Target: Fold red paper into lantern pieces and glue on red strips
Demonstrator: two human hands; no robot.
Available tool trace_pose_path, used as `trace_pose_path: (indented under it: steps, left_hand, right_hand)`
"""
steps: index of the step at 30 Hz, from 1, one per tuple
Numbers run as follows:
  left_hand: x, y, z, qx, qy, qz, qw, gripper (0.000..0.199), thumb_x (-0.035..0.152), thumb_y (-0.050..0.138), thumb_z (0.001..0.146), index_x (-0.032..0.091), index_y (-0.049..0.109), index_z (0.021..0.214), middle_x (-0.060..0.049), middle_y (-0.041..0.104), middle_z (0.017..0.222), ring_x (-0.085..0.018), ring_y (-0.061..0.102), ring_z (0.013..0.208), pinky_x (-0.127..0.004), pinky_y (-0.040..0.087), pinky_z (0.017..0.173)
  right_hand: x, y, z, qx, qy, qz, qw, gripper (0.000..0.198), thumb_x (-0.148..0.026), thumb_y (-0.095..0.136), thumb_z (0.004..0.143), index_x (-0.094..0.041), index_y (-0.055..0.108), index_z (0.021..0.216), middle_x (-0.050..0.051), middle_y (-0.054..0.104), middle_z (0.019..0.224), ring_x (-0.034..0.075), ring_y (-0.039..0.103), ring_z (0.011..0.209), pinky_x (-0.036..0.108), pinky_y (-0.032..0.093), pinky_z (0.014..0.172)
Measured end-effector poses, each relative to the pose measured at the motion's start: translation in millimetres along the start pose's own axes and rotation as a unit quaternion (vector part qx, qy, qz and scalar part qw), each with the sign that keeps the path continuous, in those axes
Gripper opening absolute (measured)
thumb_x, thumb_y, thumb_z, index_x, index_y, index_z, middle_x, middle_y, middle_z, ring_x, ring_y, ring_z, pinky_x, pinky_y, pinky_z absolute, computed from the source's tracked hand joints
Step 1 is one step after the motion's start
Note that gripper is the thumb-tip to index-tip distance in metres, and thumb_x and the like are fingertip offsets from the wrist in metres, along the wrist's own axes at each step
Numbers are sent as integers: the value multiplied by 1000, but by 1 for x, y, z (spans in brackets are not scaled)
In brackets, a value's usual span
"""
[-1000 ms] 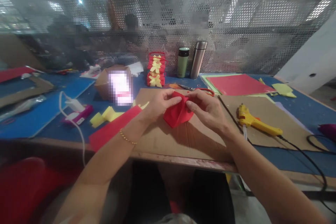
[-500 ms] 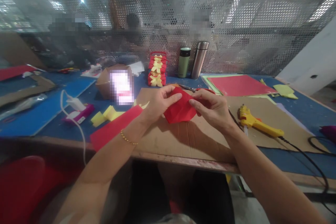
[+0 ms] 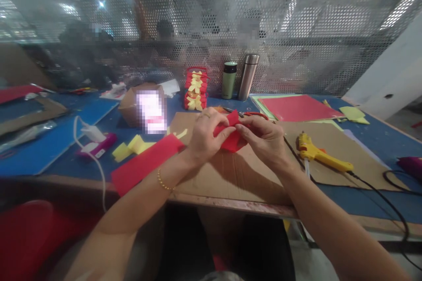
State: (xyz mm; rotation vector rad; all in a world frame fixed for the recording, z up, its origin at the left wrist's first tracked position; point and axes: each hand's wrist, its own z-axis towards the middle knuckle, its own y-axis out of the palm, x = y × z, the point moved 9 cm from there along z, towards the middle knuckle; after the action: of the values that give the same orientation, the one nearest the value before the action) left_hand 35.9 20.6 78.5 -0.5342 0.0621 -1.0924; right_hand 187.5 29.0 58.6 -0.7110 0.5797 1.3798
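Perforated metal screen [image 3: 204,17] stands along the back edge of the blue worktop [image 3: 346,202]. Cardboard mat [image 3: 204,180] lies at the middle of the front edge; folded red piece [image 3: 231,144] is held just above it. Compared with half a second ago: the piece then showed a broad face; now it is gathered between the hands, a narrow end projecting at the top. Left hand [image 3: 207,134] has rolled over, back upward, ring visible; fingers curled, thumb pressed to the piece. Right hand [image 3: 265,138]: thumb and forefinger pinched on the piece's right side, other fingers bent. Both forearms rise from the front edge and converge. Unchanged: red strip [image 3: 145,162] beside the left forearm, yellow glue gun [image 3: 325,158] toward the worktop's right edge.
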Motion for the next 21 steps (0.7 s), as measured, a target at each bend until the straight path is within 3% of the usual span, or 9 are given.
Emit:
trace_pose_path:
  steps: [5,9,15,21]
  left_hand:
    - [6,3,-1,-11,37,63,997,22,36,53,109,22,61,94,-4,67,89,-22,61,89,-40,42,86]
    - [15,0,-1,-10,65,104,992,20,33,55,108,23,63,93,-5,69,90,-23,60,89,-41,40,88]
    - [15,3,-1,-30,64,104,992,19,31,54,107,24,65,93,-6,69,89,-24,59,88,-43,38,89]
    - [17,4,-1,-28,68,110,991,19,27,53,108,22,66,95,-6,70,90,-23,59,87,-42,38,87]
  right_hand:
    - [-5,4,0,-28,16,-5,999,36,-58,72,92,-23,76,84,1,67,74,13,58,60,27,50,55]
    - [-10,-2,3,-3,5,-32,999,35,-56,76,89,-24,74,75,2,67,74,16,58,68,30,49,61]
    - [7,-3,5,-21,101,-8,995,35,-55,81,80,-21,79,74,-1,56,61,11,46,54,26,38,49]
    - [4,-2,7,-39,130,10,991,30,-48,85,76,-20,79,70,-4,50,55,8,37,49,24,31,45]
